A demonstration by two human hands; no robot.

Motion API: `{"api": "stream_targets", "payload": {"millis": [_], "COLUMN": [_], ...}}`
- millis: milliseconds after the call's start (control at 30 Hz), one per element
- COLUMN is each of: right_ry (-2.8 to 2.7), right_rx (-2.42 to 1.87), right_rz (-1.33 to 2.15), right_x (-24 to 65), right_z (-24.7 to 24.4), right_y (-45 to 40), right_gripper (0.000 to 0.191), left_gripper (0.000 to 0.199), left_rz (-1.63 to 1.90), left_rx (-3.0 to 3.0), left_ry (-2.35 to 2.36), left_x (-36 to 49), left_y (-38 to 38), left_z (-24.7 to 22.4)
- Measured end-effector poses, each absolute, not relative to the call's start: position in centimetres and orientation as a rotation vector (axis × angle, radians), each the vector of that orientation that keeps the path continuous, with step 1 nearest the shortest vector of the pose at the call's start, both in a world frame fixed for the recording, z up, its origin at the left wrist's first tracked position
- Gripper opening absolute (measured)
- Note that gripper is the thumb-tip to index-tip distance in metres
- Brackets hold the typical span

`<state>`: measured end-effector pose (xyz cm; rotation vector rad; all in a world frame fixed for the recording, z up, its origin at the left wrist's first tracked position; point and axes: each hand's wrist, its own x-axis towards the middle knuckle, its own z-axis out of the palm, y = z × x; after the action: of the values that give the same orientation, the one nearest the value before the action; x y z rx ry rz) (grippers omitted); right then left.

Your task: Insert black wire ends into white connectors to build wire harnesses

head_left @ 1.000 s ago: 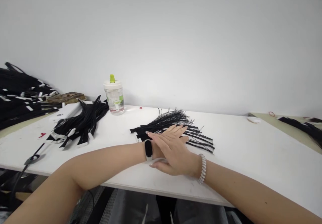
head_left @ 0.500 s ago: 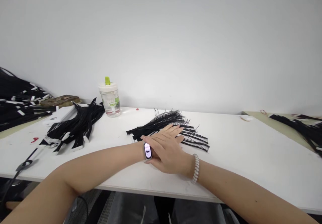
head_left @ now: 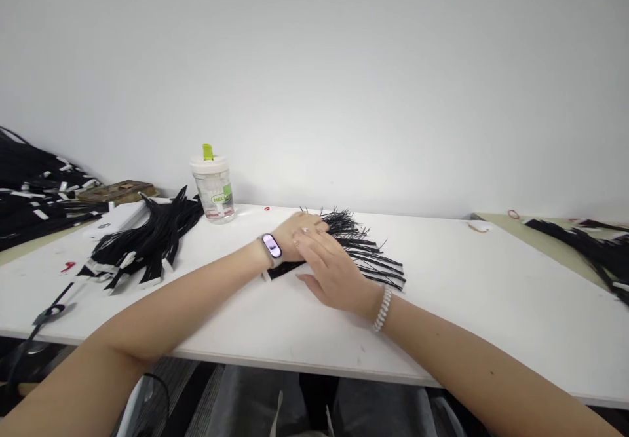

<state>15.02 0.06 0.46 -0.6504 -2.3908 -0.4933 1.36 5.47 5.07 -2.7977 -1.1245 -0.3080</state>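
A: Which writing is legible?
B: On the cup, at 10 o'clock from the hands, a green label reads "HELL", its end unclear. The band on the left wrist shows a lit screen, its characters too small to read.

A: Where are the strips, and how do they point?
B: They lie flat on the table, partly beneath the hands. The long axis is roughly crosswise: spaced ends point to 4 o'clock, a flat end to 8; fine strands fan toward 1.

A: And the grip?
B: The right hand is open, fingers over the left hand, thumb apart. The left covers the strips; whether it grips them cannot be told.

A: The surroundings?
B: The table is white, with a pale wall at 12 o'clock. A black bundle lies at 9, a larger heap beyond it on a greenish surface; more black pieces lie at 3.
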Motion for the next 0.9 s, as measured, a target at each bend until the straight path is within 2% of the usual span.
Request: {"api": "stream_targets", "payload": {"millis": [67, 267, 433, 567, 733, 900], "right_ry": [-2.397, -2.375, -2.348, -2.360, -2.365, -2.327], "right_rx": [-0.765, -1.264, -1.340, -1.348, -1.352, -1.353], "right_rz": [-0.439, -0.032, 0.072, 0.096, 0.101, 0.074], "right_x": [16.1, 18.1, 18.1, 18.1, 18.2, 18.0], "right_z": [0.4, -0.7, -1.0, -0.9, -1.0, -1.0], "right_y": [1.0, 3.3, 3.5, 3.4, 3.5, 3.7], "right_gripper": [0.057, 0.064, 0.064, 0.062, 0.063, 0.070], "left_gripper": [0.034, 0.071, 0.061, 0.051, 0.028, 0.036], "left_rz": [-0.128, 0.514, 0.809, 0.714, 0.472, -0.165], "left_rx": [-2.784, -2.763, -2.778, -2.850, -2.956, -2.904], "left_ry": [-1.329, -1.786, -1.965, -1.934, -1.877, -1.832], "left_x": [-0.8, -6.8, -7.3, -7.0, -7.1, -7.2], "left_y": [6.5, 8.4, 8.8, 9.0, 8.8, 8.0], "left_z": [6.2, 8.0, 7.8, 7.7, 8.4, 9.6]}}
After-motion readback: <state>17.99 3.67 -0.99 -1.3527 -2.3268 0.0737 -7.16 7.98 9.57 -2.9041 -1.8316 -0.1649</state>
